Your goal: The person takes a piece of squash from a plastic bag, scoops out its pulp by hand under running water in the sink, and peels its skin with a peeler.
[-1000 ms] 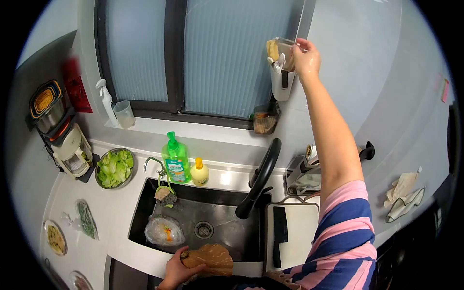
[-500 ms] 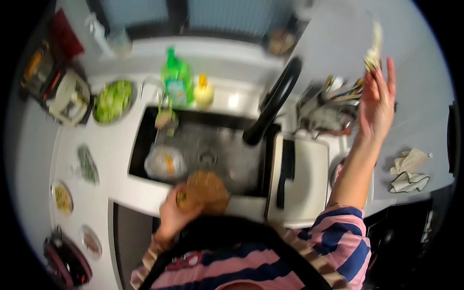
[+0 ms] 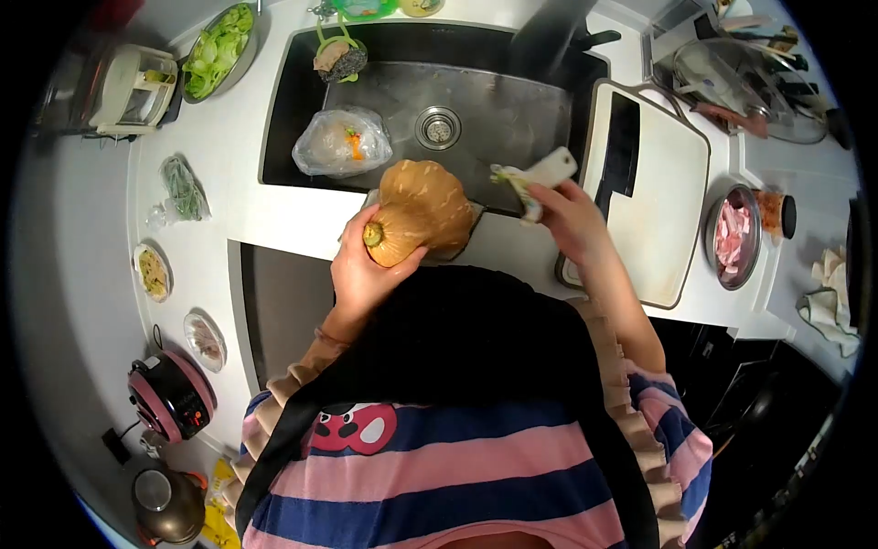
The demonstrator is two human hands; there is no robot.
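My left hand (image 3: 368, 274) is wrapped round the stem end of a tan pumpkin (image 3: 425, 210), at the front edge of the sink (image 3: 498, 105). The pumpkin lies tilted, its stem toward me and its wide end toward the basin. To its right, my right hand (image 3: 572, 220) grips a small white peeler (image 3: 551, 169) with a hole in its handle. The forked, greenish head of the peeler points toward the pumpkin but stays apart from it. Blur hides the blade.
In the sink sit a clear plastic bag (image 3: 340, 145) with something orange and a hanging strainer (image 3: 340, 59). A white cutting board (image 3: 660, 197) stands right, with a bowl of raw meat (image 3: 733, 238) beyond. Greens in a bowl (image 3: 219, 50) and a rice cooker (image 3: 171, 395) are left.
My right hand has come down from the upper right by the utensils to beside the pumpkin, carrying the peeler. The left hand still holds the pumpkin. The view has tilted downward.
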